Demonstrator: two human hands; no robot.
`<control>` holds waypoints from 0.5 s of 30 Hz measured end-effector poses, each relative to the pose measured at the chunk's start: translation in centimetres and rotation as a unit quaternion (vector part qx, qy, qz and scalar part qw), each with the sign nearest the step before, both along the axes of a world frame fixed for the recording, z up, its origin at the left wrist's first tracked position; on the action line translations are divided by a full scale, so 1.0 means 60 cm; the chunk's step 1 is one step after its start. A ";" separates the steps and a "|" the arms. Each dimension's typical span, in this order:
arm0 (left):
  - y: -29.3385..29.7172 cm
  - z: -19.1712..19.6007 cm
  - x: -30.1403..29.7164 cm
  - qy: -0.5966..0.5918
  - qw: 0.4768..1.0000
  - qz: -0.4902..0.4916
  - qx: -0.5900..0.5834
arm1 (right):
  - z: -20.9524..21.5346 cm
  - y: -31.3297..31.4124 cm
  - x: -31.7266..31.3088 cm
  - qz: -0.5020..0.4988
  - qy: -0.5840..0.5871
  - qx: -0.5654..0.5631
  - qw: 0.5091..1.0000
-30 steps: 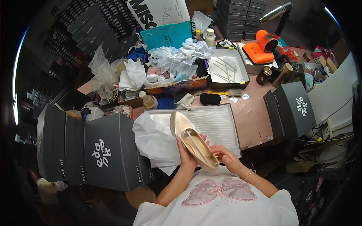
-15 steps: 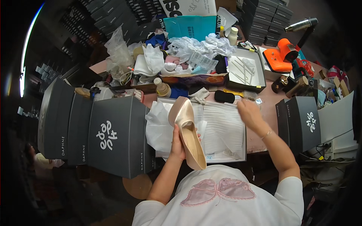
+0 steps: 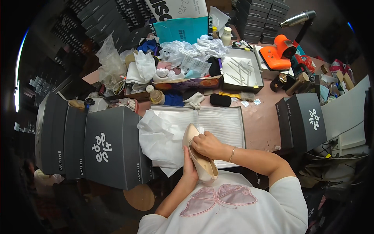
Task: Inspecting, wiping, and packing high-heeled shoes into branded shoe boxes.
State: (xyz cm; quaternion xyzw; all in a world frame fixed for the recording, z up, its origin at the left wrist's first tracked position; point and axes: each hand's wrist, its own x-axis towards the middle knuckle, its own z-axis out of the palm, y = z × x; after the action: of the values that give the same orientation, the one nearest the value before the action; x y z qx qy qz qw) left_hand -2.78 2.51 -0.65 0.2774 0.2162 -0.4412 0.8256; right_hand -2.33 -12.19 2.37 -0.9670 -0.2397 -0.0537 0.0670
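A pale satin shoe (image 3: 190, 133), toe pointing away from me, is held over the near part of an open shoebox (image 3: 242, 121). My left hand (image 3: 189, 167) grips it from the left side, its thumb along the upper. My right hand (image 3: 208, 146) is at the shoe's opening, with fingers bent and pressed together into it. What those fingertips hold, if anything, is hidden. White tissue paper (image 3: 156, 130) spills over the box's left side, and a ribbed white sheet (image 3: 220, 119) lies in its right part.
Dark shoeboxes stand on the left (image 3: 113, 148) and right (image 3: 307, 123). Behind the open box lie a black sponge-like pad (image 3: 220, 100), a yellow-handled brush (image 3: 235, 95) and small packets (image 3: 245, 103). Farther back are a white-lined tray (image 3: 241, 72) and an orange device (image 3: 276, 58).
My right hand has come from beside the brush at the back right to the shoe's opening. The shoe, still in my left hand, has turned and sits lower.
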 end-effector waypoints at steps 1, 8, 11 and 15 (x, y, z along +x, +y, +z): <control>-0.002 -0.004 -0.007 0.005 1.000 0.004 0.003 | -0.013 -0.002 -0.005 -0.012 0.005 0.017 1.000; 0.029 0.001 0.024 0.039 0.998 0.035 0.042 | 0.001 -0.036 -0.089 -0.211 0.097 0.358 0.904; 0.038 -0.012 0.013 0.036 0.999 0.005 0.040 | 0.017 -0.038 -0.063 -0.234 0.033 0.317 0.918; 0.014 0.006 -0.002 0.026 0.999 0.005 0.034 | 0.009 0.012 -0.015 -0.063 -0.055 0.182 0.980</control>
State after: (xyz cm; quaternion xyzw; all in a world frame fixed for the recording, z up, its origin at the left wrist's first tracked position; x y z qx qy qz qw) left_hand -2.92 3.37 -0.29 0.2926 0.2532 -0.4366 0.8122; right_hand -3.23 -11.45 2.90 -0.9472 -0.1682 -0.1541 0.2254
